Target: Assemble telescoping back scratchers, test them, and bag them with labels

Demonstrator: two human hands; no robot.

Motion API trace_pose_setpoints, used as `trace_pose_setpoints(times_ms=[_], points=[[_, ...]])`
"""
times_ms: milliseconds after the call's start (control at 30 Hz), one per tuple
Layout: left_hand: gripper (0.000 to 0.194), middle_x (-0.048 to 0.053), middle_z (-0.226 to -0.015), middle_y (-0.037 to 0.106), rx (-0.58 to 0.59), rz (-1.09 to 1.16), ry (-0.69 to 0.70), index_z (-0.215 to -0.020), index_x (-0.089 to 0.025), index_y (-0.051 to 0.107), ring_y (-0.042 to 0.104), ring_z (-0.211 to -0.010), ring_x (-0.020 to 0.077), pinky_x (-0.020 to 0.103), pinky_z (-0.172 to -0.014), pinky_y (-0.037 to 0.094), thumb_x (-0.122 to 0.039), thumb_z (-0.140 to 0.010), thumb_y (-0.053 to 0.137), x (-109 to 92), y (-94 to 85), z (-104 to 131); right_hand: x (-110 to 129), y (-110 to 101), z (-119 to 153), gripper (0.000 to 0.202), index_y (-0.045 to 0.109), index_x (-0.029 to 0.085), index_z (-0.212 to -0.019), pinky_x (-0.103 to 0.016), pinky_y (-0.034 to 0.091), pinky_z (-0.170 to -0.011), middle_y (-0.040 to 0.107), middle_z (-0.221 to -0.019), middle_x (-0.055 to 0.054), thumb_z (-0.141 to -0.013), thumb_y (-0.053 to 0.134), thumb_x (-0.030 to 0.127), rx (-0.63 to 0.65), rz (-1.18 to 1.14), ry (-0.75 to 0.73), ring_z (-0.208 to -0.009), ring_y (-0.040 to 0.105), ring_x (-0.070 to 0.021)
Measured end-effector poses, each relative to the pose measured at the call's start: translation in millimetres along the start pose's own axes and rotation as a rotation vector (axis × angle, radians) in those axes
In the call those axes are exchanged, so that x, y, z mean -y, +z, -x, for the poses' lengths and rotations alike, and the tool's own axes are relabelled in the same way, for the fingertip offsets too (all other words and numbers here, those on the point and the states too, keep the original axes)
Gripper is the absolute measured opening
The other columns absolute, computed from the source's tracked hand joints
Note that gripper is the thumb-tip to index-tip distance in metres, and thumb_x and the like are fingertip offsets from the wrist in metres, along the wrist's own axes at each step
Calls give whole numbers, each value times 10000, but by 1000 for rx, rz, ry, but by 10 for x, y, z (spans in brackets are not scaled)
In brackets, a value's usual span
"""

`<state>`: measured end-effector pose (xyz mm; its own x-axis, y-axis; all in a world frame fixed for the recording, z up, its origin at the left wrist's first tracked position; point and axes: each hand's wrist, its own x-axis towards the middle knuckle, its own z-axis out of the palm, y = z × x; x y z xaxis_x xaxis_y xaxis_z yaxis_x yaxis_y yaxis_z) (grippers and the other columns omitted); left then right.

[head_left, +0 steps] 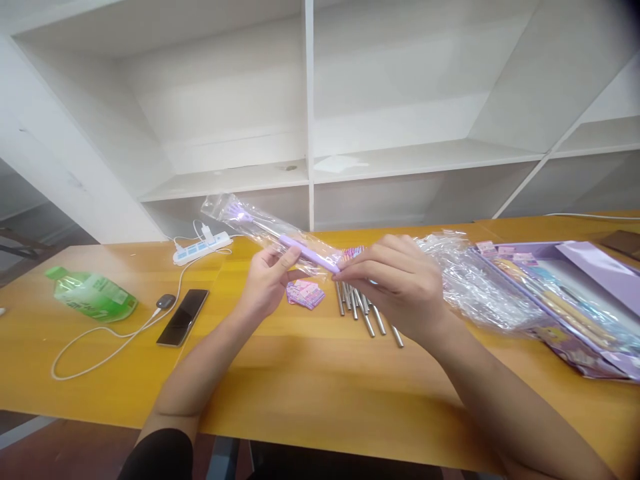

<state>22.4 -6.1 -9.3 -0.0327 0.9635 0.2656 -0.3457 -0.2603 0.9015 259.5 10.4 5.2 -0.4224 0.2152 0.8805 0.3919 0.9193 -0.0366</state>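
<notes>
A purple stick with a hand-shaped end (273,233) lies inside a clear plastic sleeve, slanting down to the right above the table. My left hand (266,280) grips its handle between thumb and fingers. At the lower right end, my right hand (400,277) pinches the tip of the handle or sleeve. Below and between the hands is a small pile of pink and purple cards (305,294). Several metal rods (370,320) lie on the table under my right hand, their far ends partly hidden by it.
Clear plastic sleeves (470,287) are heaped at the right, beside a purple box (543,303) of wrapped sticks. To the left are a phone (183,318), a green bottle (93,294), a black device (166,301) with a white cable, and a power strip (203,248). White shelves (425,153) stand behind.
</notes>
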Motion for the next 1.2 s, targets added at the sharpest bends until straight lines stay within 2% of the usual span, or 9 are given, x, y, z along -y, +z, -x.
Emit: trace_pose_setpoints(times_ms=[233,333,400,467,567,700,933,1133,1200], points=[[406,62,-902,758,5,-50,-10,-977,-137,760,769,-791,196,317,-714,677,-462,-805,931,-30,34,31,-13,53,-17,154,712,281,-895,-382,343,-668,811,-858,63,-1010,720,179,-2,23,8,-726,633,-150],[379,52,-894,738,-32,-60,39,-946,-139,750,760,-818,194,289,-680,665,-448,-811,923,-61,-21,0,-84,51,-22,76,701,278,-970,-371,389,-699,816,-934,33,-991,773,268,-9,-34,-43,-772,680,-155],[342,41,-879,725,-42,-49,63,-936,-144,744,742,-807,176,269,-659,655,-428,-831,903,-96,-68,-21,-153,33,-21,250,706,282,-1090,-371,466,-759,806,-1048,-12,-925,842,412,23,-104,-123,-871,720,-185],[311,35,-857,719,-33,-43,55,-931,-148,737,724,-771,158,259,-651,647,-415,-856,877,-135,-113,-40,-214,22,-12,405,704,297,-1223,-393,533,-862,769,-1203,-56,-892,859,472,91,-133,-170,-1027,731,-226],[317,45,-840,720,-7,-67,13,-926,-139,734,728,-758,168,271,-656,650,-419,-859,867,-172,-151,-60,-243,52,15,252,729,352,-1217,-411,549,-928,735,-1277,-43,-974,782,312,111,-104,-142,-1108,713,-226],[373,66,-855,741,22,-113,-28,-952,-136,749,753,-780,208,310,-654,662,-445,-813,904,-160,-148,-67,-194,133,37,189,748,349,-1063,-375,530,-852,772,-1115,2,-1008,694,177,57,-147,-139,-994,717,-189],[364,121,-960,798,184,-215,-94,-1033,-136,773,782,-803,225,328,-722,676,-476,-913,826,-44,-132,-31,-161,201,4,65,685,255,-1040,-388,531,-865,736,-1048,-45,-1034,667,192,151,-200,-134,-980,664,-197],[350,115,-998,805,223,-208,-113,-1102,-163,739,799,-890,249,359,-768,693,-477,-955,782,25,-120,-30,-107,201,43,27,682,245,-1051,-439,577,-986,584,-1255,-108,-1039,659,248,272,-303,64,-1222,612,-239],[348,114,-998,806,233,-195,-120,-1103,-168,733,799,-911,255,358,-763,691,-482,-958,776,30,-118,-29,-79,181,50,39,672,241,-1034,-436,583,-985,560,-1292,-108,-1047,647,268,306,-337,129,-1199,630,-230]])
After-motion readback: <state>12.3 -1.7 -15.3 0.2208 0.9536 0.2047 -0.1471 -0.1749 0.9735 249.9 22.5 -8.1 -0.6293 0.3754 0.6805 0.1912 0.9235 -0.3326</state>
